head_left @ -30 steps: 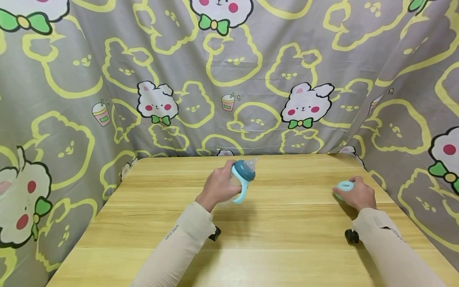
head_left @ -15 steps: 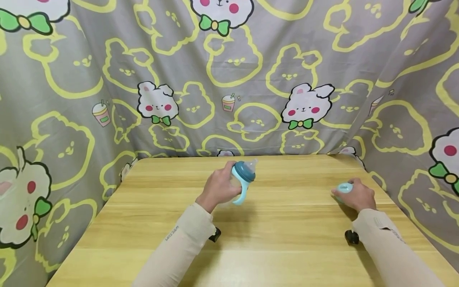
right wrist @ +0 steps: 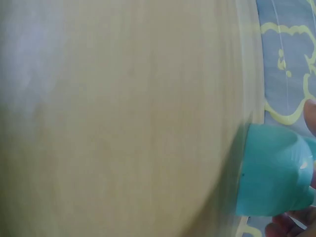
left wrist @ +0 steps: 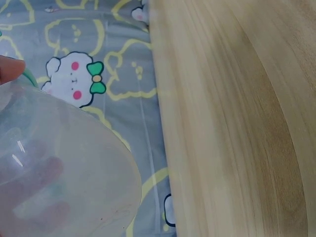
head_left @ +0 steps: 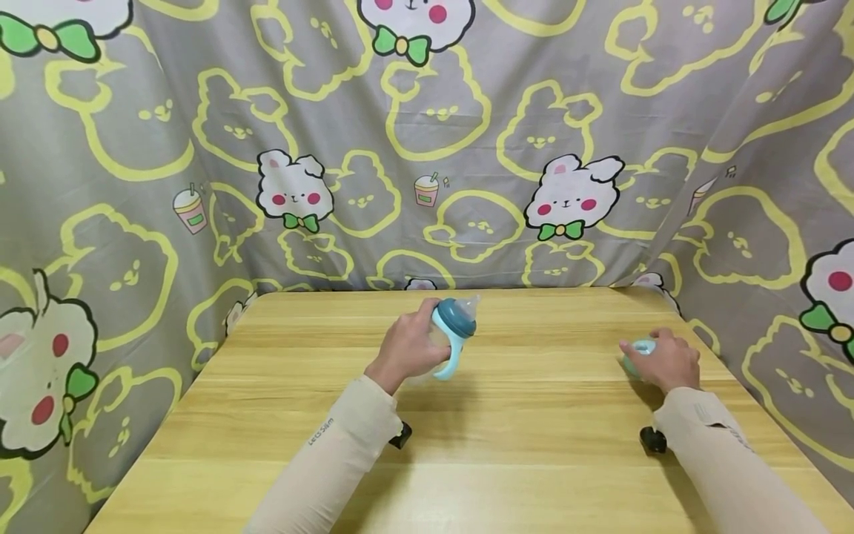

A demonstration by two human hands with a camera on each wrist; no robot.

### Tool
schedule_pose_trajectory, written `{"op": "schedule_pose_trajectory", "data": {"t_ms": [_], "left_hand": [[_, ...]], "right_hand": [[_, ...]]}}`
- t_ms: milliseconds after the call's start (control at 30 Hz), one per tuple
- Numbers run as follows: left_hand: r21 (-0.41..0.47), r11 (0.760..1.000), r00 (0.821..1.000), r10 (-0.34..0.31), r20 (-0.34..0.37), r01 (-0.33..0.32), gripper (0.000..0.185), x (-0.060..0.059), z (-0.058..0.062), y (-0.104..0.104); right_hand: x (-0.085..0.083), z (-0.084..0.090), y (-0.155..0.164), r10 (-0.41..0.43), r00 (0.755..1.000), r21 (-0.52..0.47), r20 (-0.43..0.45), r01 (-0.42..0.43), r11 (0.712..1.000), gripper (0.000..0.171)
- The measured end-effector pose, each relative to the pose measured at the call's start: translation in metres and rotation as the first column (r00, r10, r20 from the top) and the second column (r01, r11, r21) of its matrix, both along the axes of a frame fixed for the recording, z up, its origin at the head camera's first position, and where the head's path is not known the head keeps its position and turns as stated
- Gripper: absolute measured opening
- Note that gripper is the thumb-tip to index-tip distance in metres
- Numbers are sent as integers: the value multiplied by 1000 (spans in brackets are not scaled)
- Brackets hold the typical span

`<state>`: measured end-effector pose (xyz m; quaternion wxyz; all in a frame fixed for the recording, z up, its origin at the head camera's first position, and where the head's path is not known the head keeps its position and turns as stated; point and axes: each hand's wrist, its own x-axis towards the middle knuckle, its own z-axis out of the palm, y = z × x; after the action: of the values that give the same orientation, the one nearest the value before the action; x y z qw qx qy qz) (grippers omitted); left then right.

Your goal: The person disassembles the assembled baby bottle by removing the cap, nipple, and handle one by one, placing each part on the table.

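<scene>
My left hand (head_left: 410, 345) grips a baby bottle (head_left: 454, 319) above the middle of the table. The bottle has a dark teal collar, a clear teat and a light blue handle, and it tilts to the right. In the left wrist view, fingers show through the clear rounded body of the bottle (left wrist: 84, 163). On the right, a light teal bottle cap (right wrist: 271, 170) stands on the table. My right hand (head_left: 670, 362) is around the cap with its fingers spread and the thumb lifted off. The hand hides part of the cap in the head view.
The wooden table (head_left: 520, 430) ends at a grey curtain (head_left: 373, 222) printed with rabbits and yellow outlines, which hangs at the back and both sides. Black wrist devices show under both sleeves.
The right thumb and fingers have loosened from around the cap and risen slightly. The cap has shifted a little and stays on the table. The left hand holds the bottle almost still.
</scene>
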<state>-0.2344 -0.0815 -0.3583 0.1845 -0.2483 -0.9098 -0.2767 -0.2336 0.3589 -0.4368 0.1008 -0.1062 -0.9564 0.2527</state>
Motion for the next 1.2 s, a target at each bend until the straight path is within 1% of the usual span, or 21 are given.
{"op": "schedule_pose_trajectory", "data": {"t_ms": [167, 333, 467, 567, 833, 1000, 1200], "left_hand": [[-4, 1000, 1000, 1, -3, -1, 69, 1, 1, 0], [-8, 1000, 1000, 4, 3, -4, 69, 1, 2, 1], [-6, 1000, 1000, 3, 15, -3, 69, 0, 2, 1], [-3, 1000, 1000, 3, 16, -3, 69, 0, 2, 2], [-3, 1000, 1000, 6, 16, -6, 69, 0, 1, 3], [0, 1000, 1000, 2, 10, -2, 69, 0, 1, 3], [-5, 1000, 1000, -5, 9, 5, 69, 0, 1, 4]], "right_hand": [[-2, 3, -4, 16, 998, -7, -62, -17, 1000, 80], [-5, 10, -11, 0, 992, -24, -124, -3, 1000, 74], [-6, 16, -16, -18, 990, -33, -137, 14, 999, 72], [-6, 19, -19, -13, 989, -42, -144, 7, 999, 72], [-7, 30, -32, 41, 978, -51, -203, -52, 997, 67], [-8, 38, -44, 61, 971, -39, -232, -71, 997, 63], [-9, 44, -58, 95, 952, -18, -290, -105, 994, 58]]}}
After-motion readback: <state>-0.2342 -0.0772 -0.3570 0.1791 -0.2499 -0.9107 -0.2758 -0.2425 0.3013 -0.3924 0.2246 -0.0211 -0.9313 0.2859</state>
